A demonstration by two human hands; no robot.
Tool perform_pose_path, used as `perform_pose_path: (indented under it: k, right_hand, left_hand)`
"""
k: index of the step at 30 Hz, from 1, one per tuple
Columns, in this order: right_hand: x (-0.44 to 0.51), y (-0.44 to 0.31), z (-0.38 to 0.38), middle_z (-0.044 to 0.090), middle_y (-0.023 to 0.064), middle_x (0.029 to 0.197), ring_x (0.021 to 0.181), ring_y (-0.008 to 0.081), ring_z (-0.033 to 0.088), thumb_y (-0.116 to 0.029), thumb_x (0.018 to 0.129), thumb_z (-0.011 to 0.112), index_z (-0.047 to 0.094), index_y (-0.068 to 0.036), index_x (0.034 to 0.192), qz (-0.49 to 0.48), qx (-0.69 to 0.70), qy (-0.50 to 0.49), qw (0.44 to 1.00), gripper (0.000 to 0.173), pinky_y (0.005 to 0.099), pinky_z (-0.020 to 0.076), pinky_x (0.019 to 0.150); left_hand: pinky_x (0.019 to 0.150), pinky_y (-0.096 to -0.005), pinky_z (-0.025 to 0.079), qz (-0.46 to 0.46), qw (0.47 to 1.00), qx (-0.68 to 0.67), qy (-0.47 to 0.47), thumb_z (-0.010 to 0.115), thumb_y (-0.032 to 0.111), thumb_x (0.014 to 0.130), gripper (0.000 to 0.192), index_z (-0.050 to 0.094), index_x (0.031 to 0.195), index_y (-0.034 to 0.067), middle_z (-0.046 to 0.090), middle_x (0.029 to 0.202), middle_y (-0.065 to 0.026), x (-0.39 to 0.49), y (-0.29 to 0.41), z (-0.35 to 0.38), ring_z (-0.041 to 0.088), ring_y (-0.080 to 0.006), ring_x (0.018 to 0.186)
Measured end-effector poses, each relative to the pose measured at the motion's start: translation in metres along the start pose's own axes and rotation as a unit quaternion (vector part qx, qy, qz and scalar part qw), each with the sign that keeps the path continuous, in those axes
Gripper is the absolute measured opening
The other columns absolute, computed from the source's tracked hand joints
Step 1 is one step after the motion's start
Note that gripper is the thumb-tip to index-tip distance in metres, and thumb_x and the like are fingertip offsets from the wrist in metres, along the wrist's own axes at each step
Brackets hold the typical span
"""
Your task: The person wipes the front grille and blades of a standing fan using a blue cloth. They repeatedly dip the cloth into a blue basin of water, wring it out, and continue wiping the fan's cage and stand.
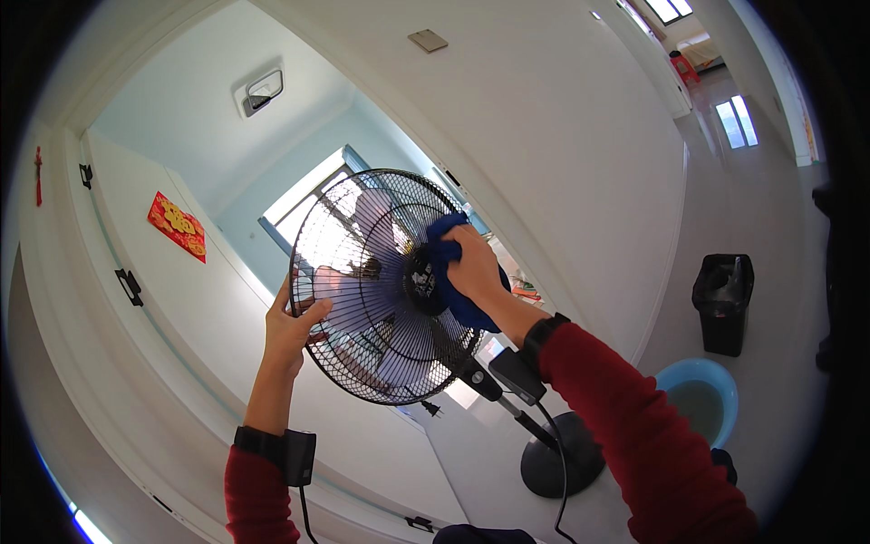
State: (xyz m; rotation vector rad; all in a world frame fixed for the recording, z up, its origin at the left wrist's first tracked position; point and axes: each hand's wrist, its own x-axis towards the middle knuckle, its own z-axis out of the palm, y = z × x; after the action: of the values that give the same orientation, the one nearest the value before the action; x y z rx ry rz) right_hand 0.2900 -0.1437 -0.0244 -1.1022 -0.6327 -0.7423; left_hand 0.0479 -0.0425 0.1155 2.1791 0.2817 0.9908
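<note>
A standing electric fan with a round black wire guard and translucent purple blades is before me. My left hand grips the guard's rim on the left, thumb across the front wires. In my right hand is a bunched dark blue cloth, pressed against the guard's right side beside the black centre cap. Below the guard, the fan's pole runs down to a round black base on the floor. A power plug hangs just under the guard's lower edge.
A light blue basin of cloudy water stands on the floor at right. Beyond it is a black waste bin. A white door with a red and gold decoration stands at left. A white wall borders the doorway.
</note>
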Motion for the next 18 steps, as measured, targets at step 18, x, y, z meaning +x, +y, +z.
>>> perform_pose_path:
  k: [18]
  right_hand:
    - [-0.040,-0.049,-0.009,0.058,0.0092,0.115,0.106,0.0328,0.051,0.006,0.061,0.062,0.061,-0.011,0.102,-0.137,0.023,-0.075,0.988,0.043,0.0382,0.0442,0.091]
  left_hand:
    - [0.056,-0.0280,0.049,-0.018,1.000,0.013,0.001,0.082,0.020,0.071,0.082,0.040,0.141,0.015,0.064,0.094,-0.0028,-0.003,0.007,0.002,0.062,-0.0131,0.083]
